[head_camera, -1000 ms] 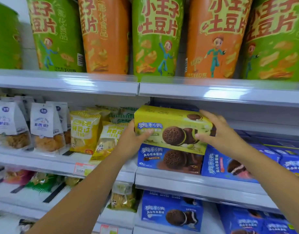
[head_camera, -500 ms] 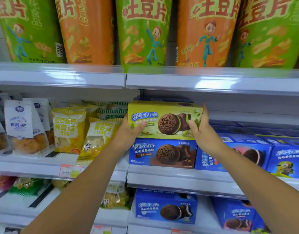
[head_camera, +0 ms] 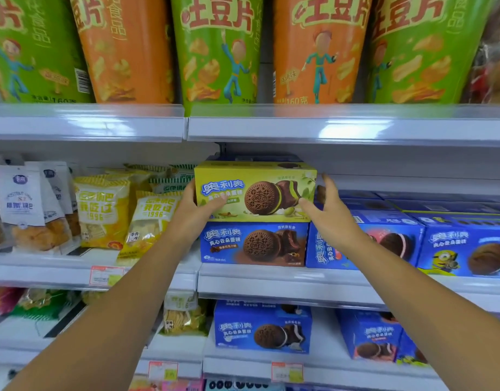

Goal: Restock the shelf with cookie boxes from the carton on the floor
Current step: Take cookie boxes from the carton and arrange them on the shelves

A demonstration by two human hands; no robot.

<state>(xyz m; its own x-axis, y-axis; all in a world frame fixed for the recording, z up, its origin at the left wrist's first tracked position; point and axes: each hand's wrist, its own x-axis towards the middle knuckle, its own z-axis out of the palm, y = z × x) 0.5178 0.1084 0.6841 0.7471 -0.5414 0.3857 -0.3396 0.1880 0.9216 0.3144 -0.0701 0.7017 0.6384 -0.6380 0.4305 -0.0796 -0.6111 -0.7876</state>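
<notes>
Box now flat: a second ago the green cookie box [head_camera: 254, 193] was tilted in the air, and now I see it sitting level on top of the blue cookie box [head_camera: 254, 245], front edges nearly flush, centre of the frame. Both sit on the middle shelf [head_camera: 271, 280].

Left hand [head_camera: 192, 213] holds the left end of the green box, thumb [head_camera: 215, 203] laid across the lower left of its front, fingers wrapped round the side and mostly hidden. Right hand [head_camera: 330, 218] is at the box's right end, fingers [head_camera: 328, 187] straight and spread, pointing up beside the end. Its thumb tip touches the lower right front corner. I cannot tell if the fingers press the end or stand just off it.

More blue boxes [head_camera: 364, 241] run just right of the stack, one with a yellow cartoon figure [head_camera: 466, 246] at the right edge. Yellow snack bags [head_camera: 102, 210] and white bags [head_camera: 17, 204] fill centre left. Green and orange chip tubs [head_camera: 217, 52] line the top of the frame. Another blue box [head_camera: 263, 328] stands on the shelf below.
</notes>
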